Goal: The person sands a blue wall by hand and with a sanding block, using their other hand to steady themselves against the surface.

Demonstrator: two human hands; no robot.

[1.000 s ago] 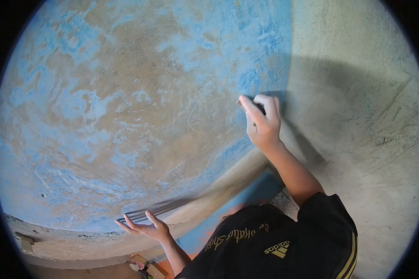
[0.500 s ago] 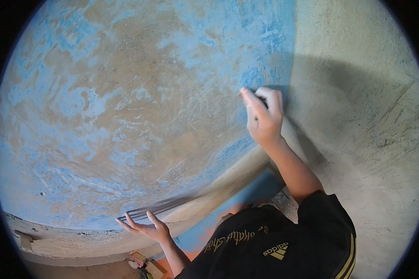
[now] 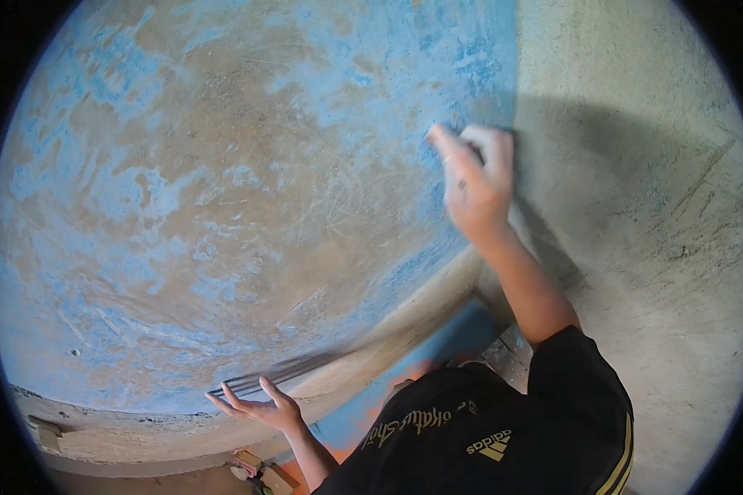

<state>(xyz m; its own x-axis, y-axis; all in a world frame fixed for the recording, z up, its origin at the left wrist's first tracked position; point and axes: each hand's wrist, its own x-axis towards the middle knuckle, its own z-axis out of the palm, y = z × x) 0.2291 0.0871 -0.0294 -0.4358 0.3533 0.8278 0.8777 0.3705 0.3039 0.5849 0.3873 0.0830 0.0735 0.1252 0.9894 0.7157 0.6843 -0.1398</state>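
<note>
A wall with patchy blue paint fills most of the view, its bare brown-grey plaster showing through. My right hand is up against the blue part near its right border, fingers curled and thumb extended. A dark bit shows between thumb and fingers, but motion blur and the hand hide what it is. Low on the left, my left hand rests by the wall's bottom edge with its fingers spread and nothing visible in it. Dark finger shadows fall on the wall beside it.
A bare beige wall adjoins the painted one on the right. Below runs a ledge. On the floor at the lower left are small boxes and clutter. A blue and orange surface lies beneath my body.
My right hand has moved up and slightly right along the wall, keeping its curled shape. The left hand has stayed nearly in place.
</note>
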